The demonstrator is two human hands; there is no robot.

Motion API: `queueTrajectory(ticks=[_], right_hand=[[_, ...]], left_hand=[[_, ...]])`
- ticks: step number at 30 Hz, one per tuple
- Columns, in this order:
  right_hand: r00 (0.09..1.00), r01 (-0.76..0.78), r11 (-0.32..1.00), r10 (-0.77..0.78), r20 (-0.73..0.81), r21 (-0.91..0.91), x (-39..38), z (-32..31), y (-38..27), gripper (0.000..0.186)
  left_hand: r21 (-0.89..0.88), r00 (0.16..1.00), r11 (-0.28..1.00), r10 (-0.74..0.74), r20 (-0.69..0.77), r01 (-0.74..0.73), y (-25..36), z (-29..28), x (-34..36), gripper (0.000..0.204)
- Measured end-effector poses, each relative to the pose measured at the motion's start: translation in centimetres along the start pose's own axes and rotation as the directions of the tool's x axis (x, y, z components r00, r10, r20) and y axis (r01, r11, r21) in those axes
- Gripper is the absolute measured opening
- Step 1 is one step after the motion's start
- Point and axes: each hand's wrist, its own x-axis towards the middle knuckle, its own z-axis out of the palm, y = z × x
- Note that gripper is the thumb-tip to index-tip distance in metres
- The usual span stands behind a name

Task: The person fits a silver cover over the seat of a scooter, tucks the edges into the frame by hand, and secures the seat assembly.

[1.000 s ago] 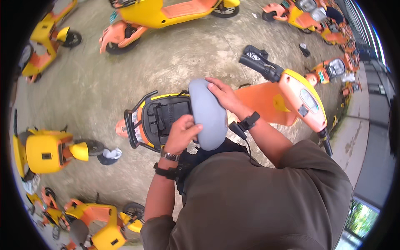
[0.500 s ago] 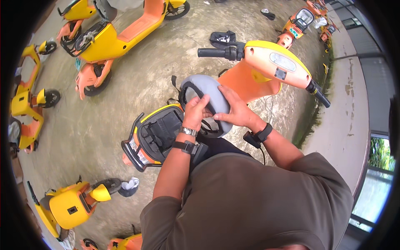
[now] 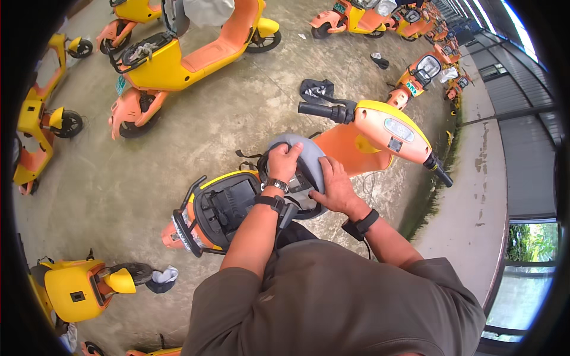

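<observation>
held a grey scooter saddle (image 3: pixel 312 158) tilted up just forward of the open storage compartment (image 3: pixel 208 196), curling the left hand (image 3: pixel 284 161) over its rim and clasping its edge with the right hand (image 3: pixel 338 187) (thumb on the underside, fingers outside).

The grey seat (image 3: pixel 313 159) has tipped: a second ago its smooth top faced the camera, and now its underside (image 3: pixel 301 185) shows. The left hand (image 3: pixel 285 161) has moved from the lower left side to the upper rim. The right hand (image 3: pixel 337 187) has moved from the far end to the right side, thumb over the edge.
</observation>
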Motion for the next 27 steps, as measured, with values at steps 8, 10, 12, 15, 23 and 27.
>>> queueTrajectory(ticks=[8, 10, 12, 15, 23, 27], right_hand=[[0.999, 0.006, 1.000, -0.007, 0.043, 0.015, -0.1, 0.9, 0.9, 0.092], [0.996, 0.085, 0.996, -0.085, 0.026, 0.004, -0.2, 0.9, 1.2, 0.097], [0.997, 0.061, 0.995, -0.063, 0.033, 0.075, 0.3, 0.6, 0.9, 0.095], [0.999, 0.046, 0.953, -0.052, 0.011, 0.298, -0.2, 0.3, 1.9, 0.089], [0.974, -0.212, 0.672, 0.201, 0.100, 0.709, 2.8, 0.9, 5.6, 0.036], [0.973, -0.203, 0.574, 0.208, 0.098, 0.793, 2.7, 2.8, 5.6, 0.027]], left_hand=[[0.164, 0.937, 0.932, 0.339, -0.077, -0.324, 1.1, -0.5, -1.6, 0.045], [0.015, 0.958, 0.962, 0.271, -0.091, -0.271, -0.2, -0.6, -1.5, 0.048], [-0.056, 0.994, 0.992, 0.113, -0.002, -0.113, -0.5, -1.7, -0.9, 0.048], [-0.369, 0.995, 0.925, -0.098, 0.009, 0.095, -1.7, -1.7, -0.5, 0.045], [-0.469, 0.905, 0.808, -0.423, -0.043, 0.356, 2.5, -0.6, -1.7, 0.033], [-0.199, 0.920, 0.926, -0.355, -0.168, 0.321, 3.6, 1.1, -2.7, 0.022]])
